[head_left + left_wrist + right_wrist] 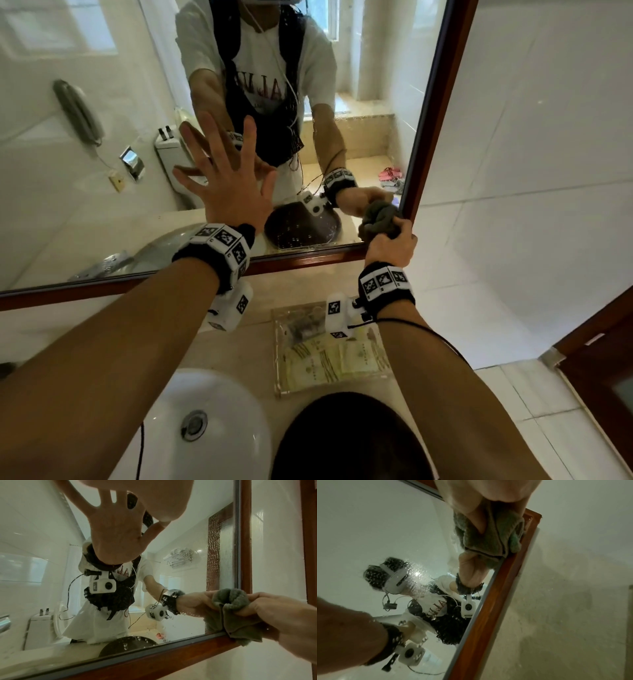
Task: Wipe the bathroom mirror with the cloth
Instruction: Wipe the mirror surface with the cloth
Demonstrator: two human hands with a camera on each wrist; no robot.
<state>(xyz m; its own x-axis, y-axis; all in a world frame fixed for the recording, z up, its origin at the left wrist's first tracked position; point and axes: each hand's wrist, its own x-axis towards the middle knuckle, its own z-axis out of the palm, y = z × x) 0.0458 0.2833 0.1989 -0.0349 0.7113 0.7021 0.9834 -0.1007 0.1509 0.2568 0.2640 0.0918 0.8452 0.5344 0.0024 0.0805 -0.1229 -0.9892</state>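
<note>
The mirror (102, 171) has a brown wooden frame (442, 102) and fills the upper left of the head view. My left hand (222, 174) presses flat on the glass with fingers spread, left of centre. My right hand (390, 243) grips a bunched grey-green cloth (380, 219) against the mirror's lower right corner, touching glass and frame. In the left wrist view the cloth (236, 614) covers that corner, and water drops speckle the glass (212, 547) above it. In the right wrist view my fingers (476, 520) curl round the cloth (489, 538).
Below the mirror lies a beige counter with a white sink (212, 428), a clear tray of packets (329, 356) and a dark round thing (349, 442) at the front. A white tiled wall (531, 171) stands to the right, with a brown door (606, 359) at the far right.
</note>
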